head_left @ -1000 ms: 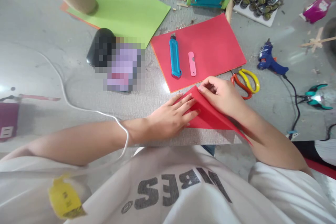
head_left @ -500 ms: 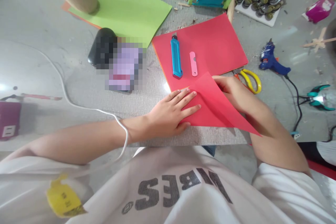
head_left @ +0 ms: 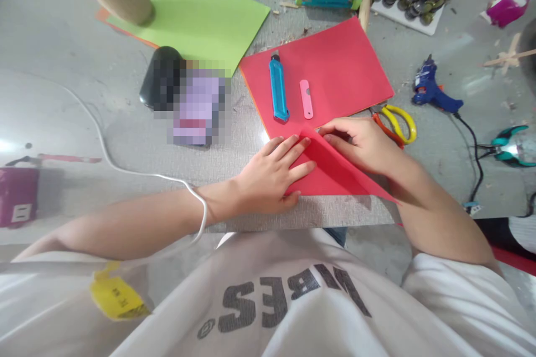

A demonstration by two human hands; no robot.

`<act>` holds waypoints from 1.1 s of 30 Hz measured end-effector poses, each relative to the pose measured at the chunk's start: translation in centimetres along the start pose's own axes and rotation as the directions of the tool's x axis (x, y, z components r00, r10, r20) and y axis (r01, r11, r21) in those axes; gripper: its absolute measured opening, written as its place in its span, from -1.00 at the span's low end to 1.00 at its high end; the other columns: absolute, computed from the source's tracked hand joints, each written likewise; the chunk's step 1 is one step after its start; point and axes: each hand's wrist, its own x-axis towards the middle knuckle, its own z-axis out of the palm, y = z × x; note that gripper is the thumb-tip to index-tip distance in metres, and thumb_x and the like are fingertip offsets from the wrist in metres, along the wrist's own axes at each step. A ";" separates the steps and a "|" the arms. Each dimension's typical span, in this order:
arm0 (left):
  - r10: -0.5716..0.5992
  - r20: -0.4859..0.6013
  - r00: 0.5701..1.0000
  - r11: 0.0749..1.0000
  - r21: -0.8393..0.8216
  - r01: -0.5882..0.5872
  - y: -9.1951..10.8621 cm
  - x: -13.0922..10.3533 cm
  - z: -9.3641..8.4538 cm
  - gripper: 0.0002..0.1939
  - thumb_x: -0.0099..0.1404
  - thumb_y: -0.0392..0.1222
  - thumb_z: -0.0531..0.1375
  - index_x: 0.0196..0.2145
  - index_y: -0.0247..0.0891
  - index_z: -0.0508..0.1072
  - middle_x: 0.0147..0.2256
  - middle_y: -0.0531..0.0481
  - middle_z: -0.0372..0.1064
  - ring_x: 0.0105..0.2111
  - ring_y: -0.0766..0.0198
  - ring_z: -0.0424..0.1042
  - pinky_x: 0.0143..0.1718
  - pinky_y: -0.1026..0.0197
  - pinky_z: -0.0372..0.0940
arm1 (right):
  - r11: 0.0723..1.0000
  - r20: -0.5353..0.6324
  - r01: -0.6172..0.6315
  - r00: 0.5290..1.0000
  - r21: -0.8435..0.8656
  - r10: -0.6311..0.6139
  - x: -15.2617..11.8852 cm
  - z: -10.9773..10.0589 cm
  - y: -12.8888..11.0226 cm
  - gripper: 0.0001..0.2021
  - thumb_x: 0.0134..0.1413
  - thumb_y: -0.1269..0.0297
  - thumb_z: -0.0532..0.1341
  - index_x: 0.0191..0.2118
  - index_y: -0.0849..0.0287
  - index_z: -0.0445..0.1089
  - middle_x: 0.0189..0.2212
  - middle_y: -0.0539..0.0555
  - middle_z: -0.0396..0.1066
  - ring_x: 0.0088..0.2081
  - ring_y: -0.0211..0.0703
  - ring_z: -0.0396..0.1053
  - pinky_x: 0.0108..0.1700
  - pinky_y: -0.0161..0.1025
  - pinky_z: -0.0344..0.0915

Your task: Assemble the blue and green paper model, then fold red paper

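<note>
A red sheet (head_left: pixel 335 178) lies near the table's front edge, its right part lifted in a slanting fold. My left hand (head_left: pixel 272 173) rests flat on its left part, fingers spread. At the raised upper edge, my right hand (head_left: pixel 360 142) has its thumb and fingers closed on the sheet. Beyond them is a stack of red paper (head_left: pixel 343 67), with a blue cutter (head_left: pixel 278 89) and a small pink knife (head_left: pixel 306 99) lying on it.
Yellow-handled scissors (head_left: pixel 400 122) and a blue glue gun (head_left: pixel 435 89) lie to the right. A black case (head_left: pixel 161 78) and a blurred purple object (head_left: pixel 195 109) sit left. A white cable (head_left: pixel 138 172) crosses my left wrist.
My right hand has moved left and brought the lifted part of the red sheet further over to the left. My left hand has stayed almost in place on the sheet.
</note>
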 end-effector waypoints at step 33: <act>-0.132 -0.036 0.991 0.988 -0.088 0.128 0.0 0.9 0.5 -0.04 0.44 0.10 0.44 0.67 -0.23 0.39 0.71 -0.47 0.16 0.73 -0.61 0.08 0.71 -0.64 -0.04 | 0.965 0.001 0.211 0.977 -0.157 -0.213 1.2 0.3 3.1 -0.59 0.61 -0.23 0.28 -0.05 -0.19 0.84 -0.07 0.17 0.66 -0.06 0.16 0.61 0.06 0.16 0.58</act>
